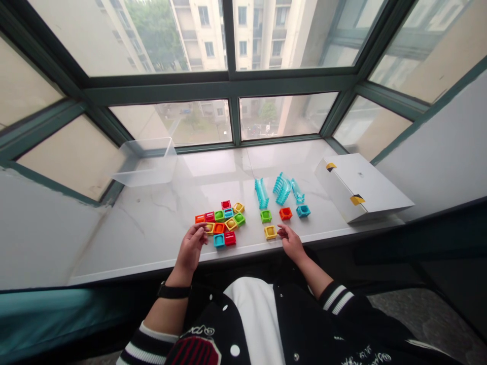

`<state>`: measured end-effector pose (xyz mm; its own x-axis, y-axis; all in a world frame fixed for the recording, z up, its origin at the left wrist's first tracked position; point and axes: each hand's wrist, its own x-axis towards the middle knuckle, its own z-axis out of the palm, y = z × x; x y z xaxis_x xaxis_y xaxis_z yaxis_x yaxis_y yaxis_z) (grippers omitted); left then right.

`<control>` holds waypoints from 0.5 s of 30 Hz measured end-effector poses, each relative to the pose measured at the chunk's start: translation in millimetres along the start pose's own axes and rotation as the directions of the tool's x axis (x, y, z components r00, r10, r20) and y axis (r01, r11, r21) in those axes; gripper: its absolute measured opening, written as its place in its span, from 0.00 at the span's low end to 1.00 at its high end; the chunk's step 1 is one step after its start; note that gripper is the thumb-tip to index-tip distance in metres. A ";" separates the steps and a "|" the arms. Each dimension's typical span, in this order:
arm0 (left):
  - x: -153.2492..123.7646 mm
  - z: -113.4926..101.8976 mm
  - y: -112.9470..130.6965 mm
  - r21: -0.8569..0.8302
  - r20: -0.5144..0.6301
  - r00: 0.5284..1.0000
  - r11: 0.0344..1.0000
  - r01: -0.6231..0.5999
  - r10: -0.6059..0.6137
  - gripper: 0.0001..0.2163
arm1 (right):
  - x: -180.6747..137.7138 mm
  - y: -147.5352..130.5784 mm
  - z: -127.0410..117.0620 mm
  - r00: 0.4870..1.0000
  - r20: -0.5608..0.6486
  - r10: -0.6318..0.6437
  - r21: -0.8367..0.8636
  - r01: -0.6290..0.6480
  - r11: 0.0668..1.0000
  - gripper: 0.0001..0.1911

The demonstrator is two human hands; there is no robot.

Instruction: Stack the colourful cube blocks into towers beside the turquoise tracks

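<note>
At the left cluster, my left hand has its fingers stretched out, the tips at the left edge of a yellow block. Whether they press on it is hard to tell. Around that block lie red, orange, green and blue hollow plastic blocks. My right hand is open, fingertips close beside another yellow block near the sill's front edge. Behind this block sit a green block, an orange-red block and a blue block.
Clear turquoise track pieces, one straight, one curved and one small, lie behind the blocks. A translucent bin stands back left, a white box at right. Windows enclose the marble sill.
</note>
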<state>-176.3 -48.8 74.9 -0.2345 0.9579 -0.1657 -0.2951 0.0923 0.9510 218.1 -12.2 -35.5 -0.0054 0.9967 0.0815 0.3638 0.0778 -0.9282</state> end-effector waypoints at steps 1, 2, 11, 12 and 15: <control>3.4 -9.8 1.7 0.104 -0.084 0.994 0.993 -0.054 0.063 0.20 | -0.2 -0.5 -0.7 1.000 -0.006 0.005 0.012 -0.005 1.000 0.32; 6.6 -19.2 2.1 0.246 -0.143 0.982 0.966 -0.081 0.119 0.21 | -0.5 -0.9 -1.5 1.000 -0.013 0.010 0.022 -0.010 1.000 0.32; 27.8 -57.0 -30.7 0.984 0.064 0.960 0.144 -0.106 0.273 0.28 | -2.1 -6.1 -9.9 0.998 -0.047 0.051 0.024 -0.050 0.998 0.30; 29.0 -56.5 -33.5 0.989 0.069 0.964 0.109 -0.100 0.257 0.28 | -2.4 -6.1 -10.6 0.997 -0.051 0.056 0.022 -0.055 0.998 0.29; 30.7 -54.1 -37.0 0.994 0.082 0.972 0.056 -0.096 0.219 0.28 | -3.4 -5.1 -11.8 0.996 -0.061 0.071 0.017 -0.071 0.997 0.29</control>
<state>-222.7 -37.5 20.5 -0.2170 0.9738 0.0685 0.9264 0.1833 0.3289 227.2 -16.2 -26.8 0.0771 0.9963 0.0368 0.3470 0.0078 -0.9378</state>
